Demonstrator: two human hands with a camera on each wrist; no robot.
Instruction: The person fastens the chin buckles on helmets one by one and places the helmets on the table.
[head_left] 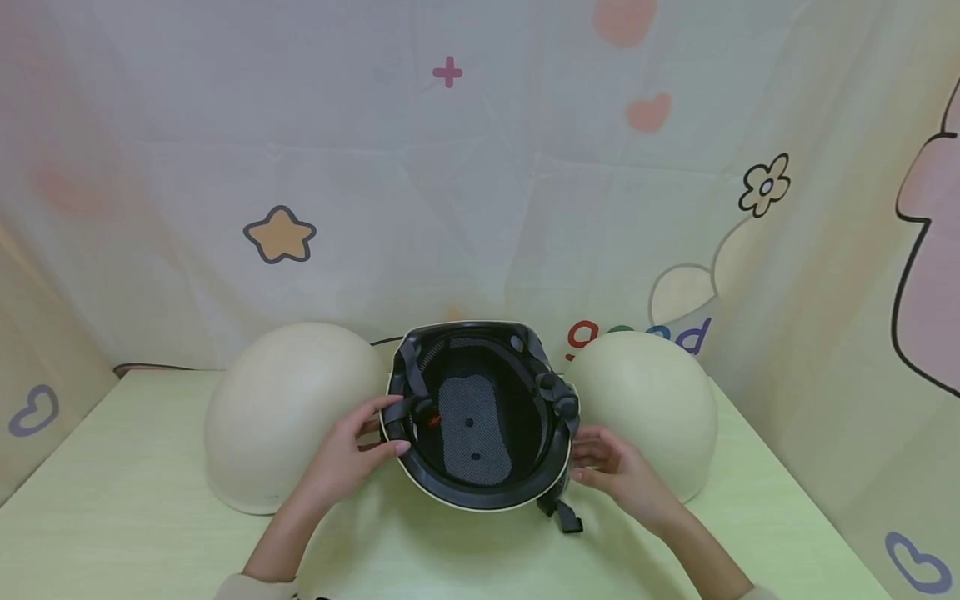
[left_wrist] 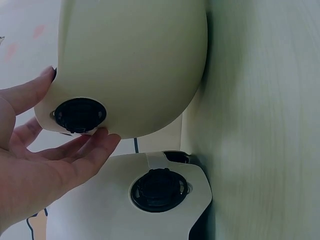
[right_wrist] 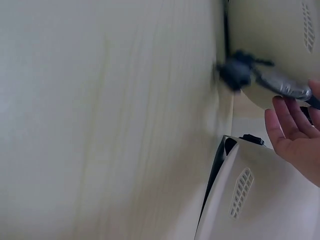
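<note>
A cream helmet (head_left: pixel 474 433) rests upside down and tilted between both hands, its black lining facing the head camera. My left hand (head_left: pixel 347 450) grips its left edge, thumb on the rim and fingers against the outer shell, beside a round black fitting (left_wrist: pixel 80 115). On the opposite side, my right hand (head_left: pixel 618 471) holds the helmet's side with bent fingers, where a dark strap passes. From there a black buckle (head_left: pixel 570 518) dangles; it is blurred in the right wrist view. The right thumb is mostly cut off in that view.
Two more cream helmets stand dome up on the pale table (head_left: pixel 112 467): one at left (head_left: pixel 292 408), one at right (head_left: pixel 645 408). Both are close to the held helmet. A patterned cloth (head_left: pixel 450 208) hangs behind and along the sides.
</note>
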